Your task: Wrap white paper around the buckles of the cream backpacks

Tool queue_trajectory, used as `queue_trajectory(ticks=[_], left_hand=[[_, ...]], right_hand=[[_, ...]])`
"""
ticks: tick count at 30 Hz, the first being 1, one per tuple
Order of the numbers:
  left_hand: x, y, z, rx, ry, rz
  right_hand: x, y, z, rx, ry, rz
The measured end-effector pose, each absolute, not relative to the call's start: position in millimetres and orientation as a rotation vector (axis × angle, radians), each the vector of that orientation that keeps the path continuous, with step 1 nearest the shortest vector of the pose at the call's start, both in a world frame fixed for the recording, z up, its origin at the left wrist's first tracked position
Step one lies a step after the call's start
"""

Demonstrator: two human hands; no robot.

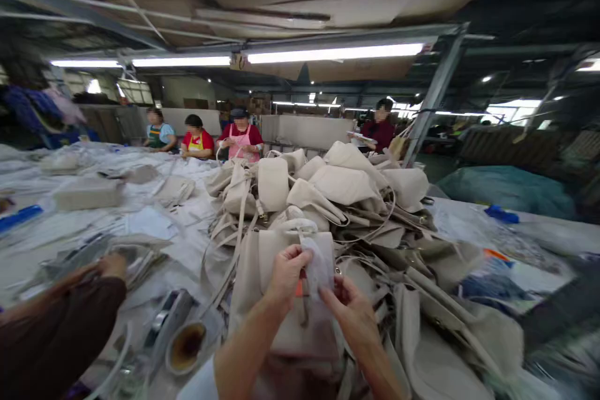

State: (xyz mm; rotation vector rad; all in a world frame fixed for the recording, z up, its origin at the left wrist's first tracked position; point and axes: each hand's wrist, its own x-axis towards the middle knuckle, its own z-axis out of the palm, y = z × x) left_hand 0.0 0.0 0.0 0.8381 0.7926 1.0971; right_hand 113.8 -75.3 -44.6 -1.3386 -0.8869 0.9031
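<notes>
A beige handbag (pixel 272 247) with a flap and a top handle (pixel 302 224) stands in front of me, at the near edge of the pile. My left hand (pixel 287 270) pinches the left edge of a thin, whitish translucent sheet (pixel 319 259) against the bag's front. On the sheet's lower right edge, the fingers of my right hand (pixel 349 303) are curled and closed. Between the hands, a small orange patch (pixel 299 288) and a narrow strap (pixel 304 312) show on the bag, partly covered by the sheet.
A heap of beige bags (pixel 347 184) rises behind, with more bags (pixel 435 337) at right. On the left are a co-worker's hand and dark sleeve (pixel 94 319), and a cup of brown liquid (pixel 186 347). Several people work across the table; a metal post (pixel 434 97) stands behind right.
</notes>
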Motion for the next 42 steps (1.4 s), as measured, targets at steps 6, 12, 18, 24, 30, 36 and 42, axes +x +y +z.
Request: queue_trajectory(ticks=[6, 12, 18, 24, 30, 36, 42], left_hand=[[2.8, -2.1, -1.9, 0.846, 0.784, 1.124], [6.7, 2.6, -8.2, 0.862, 0.804, 1.148], [1.9, 10.5, -13.6, 0.8, 0.852, 1.095], [-6.8, -4.2, -23.3, 0.93, 0.735, 1.227], [-16.1, 6.9, -23.6, 0.999, 0.823, 1.246], [-21.7, 8.2, -26.7, 0.936, 0.803, 1.241], [-21.0, 10.6, -19.8, 0.924, 0.898, 1.319]], right_hand=[[108.9, -84.5, -45.8, -1.144, -0.659, 1.206], [104.8, -77.1, -56.3, -1.329, -1.029, 0.679], [103.6, -67.0, -74.5, -1.473, -1.685, -0.13], [87.6, -63.6, -87.2, -1.539, -1.725, -0.261], [95.6, -56.9, -44.1, -1.343, -1.556, 0.388], [101.1, -10.7, -9.6, -1.241, -1.258, 0.892], [90.7, -7.8, -12.5, -1.078, -1.068, 1.12]])
